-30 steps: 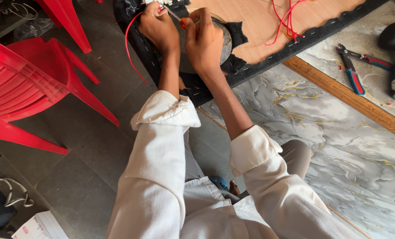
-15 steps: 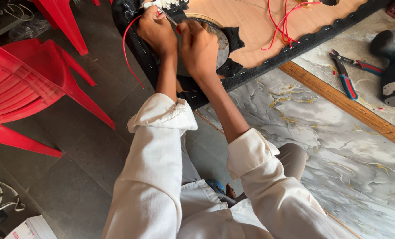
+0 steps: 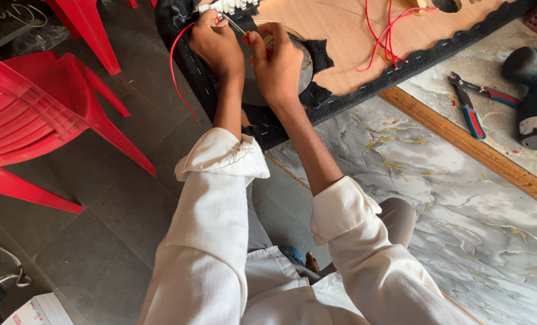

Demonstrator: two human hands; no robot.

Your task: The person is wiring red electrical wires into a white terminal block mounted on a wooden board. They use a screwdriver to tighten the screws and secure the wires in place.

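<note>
Comparing the head view with a second ago, both hands sit slightly lower in frame, over the same round metal part (image 3: 304,63) at the corner of the black-edged wooden board (image 3: 334,36); the work there looks ongoing. The left hand (image 3: 217,42) pinches the red wire (image 3: 175,72) near a white connector (image 3: 229,6), fingers closed. The right hand (image 3: 277,60) grips a small orange-handled tool (image 3: 247,36), fingers curled tight.
</note>
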